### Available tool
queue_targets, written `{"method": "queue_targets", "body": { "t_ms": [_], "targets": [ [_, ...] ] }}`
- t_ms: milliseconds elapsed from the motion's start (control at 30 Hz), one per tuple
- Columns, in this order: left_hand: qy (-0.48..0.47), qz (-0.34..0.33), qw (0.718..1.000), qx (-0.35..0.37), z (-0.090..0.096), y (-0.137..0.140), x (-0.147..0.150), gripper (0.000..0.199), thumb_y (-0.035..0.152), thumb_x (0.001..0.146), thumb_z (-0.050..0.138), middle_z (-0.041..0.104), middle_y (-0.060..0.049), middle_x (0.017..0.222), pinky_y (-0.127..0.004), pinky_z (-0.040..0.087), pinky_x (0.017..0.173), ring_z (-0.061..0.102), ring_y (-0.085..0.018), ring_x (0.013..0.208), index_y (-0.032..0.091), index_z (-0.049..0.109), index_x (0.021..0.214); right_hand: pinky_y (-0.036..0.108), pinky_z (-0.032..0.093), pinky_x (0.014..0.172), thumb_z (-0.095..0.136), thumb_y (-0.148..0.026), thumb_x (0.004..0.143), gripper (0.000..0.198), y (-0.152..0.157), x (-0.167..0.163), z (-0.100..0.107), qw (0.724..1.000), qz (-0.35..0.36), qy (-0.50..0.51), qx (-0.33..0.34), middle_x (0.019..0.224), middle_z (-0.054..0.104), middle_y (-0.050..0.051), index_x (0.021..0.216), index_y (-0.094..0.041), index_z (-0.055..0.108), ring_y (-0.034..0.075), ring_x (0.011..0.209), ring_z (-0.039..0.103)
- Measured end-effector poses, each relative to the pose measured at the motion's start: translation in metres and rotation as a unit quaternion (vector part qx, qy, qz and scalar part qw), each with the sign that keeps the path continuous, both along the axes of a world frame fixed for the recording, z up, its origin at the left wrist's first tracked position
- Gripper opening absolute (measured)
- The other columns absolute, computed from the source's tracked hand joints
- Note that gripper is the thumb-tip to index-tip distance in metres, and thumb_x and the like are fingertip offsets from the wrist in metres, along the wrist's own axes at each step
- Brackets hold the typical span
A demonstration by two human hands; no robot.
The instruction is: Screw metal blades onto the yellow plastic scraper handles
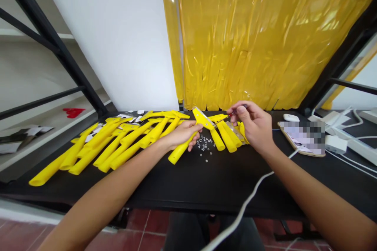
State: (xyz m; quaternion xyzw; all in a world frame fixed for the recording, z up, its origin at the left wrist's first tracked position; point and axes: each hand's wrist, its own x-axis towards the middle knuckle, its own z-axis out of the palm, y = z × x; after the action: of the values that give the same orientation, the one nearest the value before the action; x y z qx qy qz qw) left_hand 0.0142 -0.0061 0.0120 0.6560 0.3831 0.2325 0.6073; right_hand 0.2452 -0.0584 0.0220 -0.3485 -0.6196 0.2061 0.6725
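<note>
My left hand [185, 134] is closed round the handle of a yellow scraper [179, 153], its wide head tilted up to the right with a pale metal strip along the edge. In the fingers of my right hand [255, 125] is a screwdriver [232, 114] with a reddish handle. Its thin shaft points left to the scraper's head; whether the tip touches a screw is too small to tell. Beneath the hands lie several small metal nuts [206, 143] on the black table [218, 184]. Several more yellow scrapers [231, 135] rest just behind, by my right hand.
On the left spreads a pile of yellow scrapers [118, 145]. A phone [303, 138] with a white cable [250, 198] lies at the right, near a white earbud case [291, 117] and chargers [335, 144]. Yellow plastic curtain strips [250, 39] hang behind the table between black frame posts.
</note>
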Motion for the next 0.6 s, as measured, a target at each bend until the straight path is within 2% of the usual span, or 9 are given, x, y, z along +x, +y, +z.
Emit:
{"method": "queue_targets", "body": {
  "t_ms": [100,233,333,433,533,600],
  "targets": [
    [-0.004,-0.006,1.0,-0.011,-0.018,-0.003,0.005,0.032,0.047,0.096,0.059,0.051,0.004,0.061,-0.022,0.044,0.038,0.047,-0.009,0.042,0.022,0.045,0.083,0.029,0.054,0.064,0.058,-0.049,0.098,0.026,0.002,-0.003,-0.009,0.999,0.005,-0.049,0.001,0.088,0.071,0.003,0.098,-0.024,0.066,0.014,0.068,0.063],
    [-0.015,-0.012,0.999,-0.031,-0.028,-0.004,0.005,0.029,0.044,0.095,0.061,0.052,0.004,0.059,-0.022,0.042,0.037,0.048,-0.01,0.04,0.021,0.047,0.084,0.03,0.055,0.067,0.057,-0.045,0.099,0.024,0.001,-0.006,-0.018,0.992,-0.014,-0.127,-0.017,0.088,0.071,0.002,0.099,-0.023,0.067,0.014,0.069,0.064],
    [-0.017,-0.005,0.997,-0.07,-0.025,-0.005,0.004,0.03,0.048,0.096,0.057,0.049,0.004,0.059,-0.022,0.038,0.034,0.045,-0.01,0.039,0.02,0.051,0.086,0.03,0.054,0.066,0.056,-0.041,0.1,0.021,-0.002,-0.009,-0.016,0.992,-0.045,-0.115,0.011,0.088,0.071,0.002,0.099,-0.024,0.066,0.014,0.069,0.064],
    [-0.038,0.005,0.996,-0.082,-0.011,-0.009,-0.001,0.041,0.054,0.099,0.046,0.05,0.001,0.061,-0.024,0.038,0.036,0.046,-0.011,0.043,0.02,0.048,0.076,0.03,0.054,0.062,0.056,-0.042,0.101,0.019,-0.005,-0.009,-0.007,0.991,-0.105,-0.042,0.068,0.089,0.07,0.003,0.099,-0.025,0.065,0.014,0.068,0.064],
    [-0.046,0.005,0.998,0.033,0.006,-0.012,-0.011,0.035,0.051,0.098,0.053,0.055,-0.001,0.07,-0.024,0.043,0.042,0.051,-0.011,0.051,0.019,0.056,0.083,0.03,0.054,0.06,0.056,-0.041,0.101,0.018,-0.006,-0.008,0.005,0.977,-0.153,0.049,0.136,0.089,0.069,0.002,0.099,-0.024,0.063,0.014,0.066,0.064],
    [0.019,0.012,0.988,0.153,0.013,-0.013,-0.017,0.033,0.049,0.097,0.056,0.059,-0.003,0.076,-0.026,0.048,0.049,0.055,-0.013,0.057,0.018,0.066,0.101,0.03,0.053,0.058,0.055,-0.04,0.102,0.018,-0.006,-0.006,0.01,0.968,-0.159,0.095,0.168,0.088,0.068,0.002,0.097,-0.024,0.063,0.013,0.063,0.062]
  ]
}}
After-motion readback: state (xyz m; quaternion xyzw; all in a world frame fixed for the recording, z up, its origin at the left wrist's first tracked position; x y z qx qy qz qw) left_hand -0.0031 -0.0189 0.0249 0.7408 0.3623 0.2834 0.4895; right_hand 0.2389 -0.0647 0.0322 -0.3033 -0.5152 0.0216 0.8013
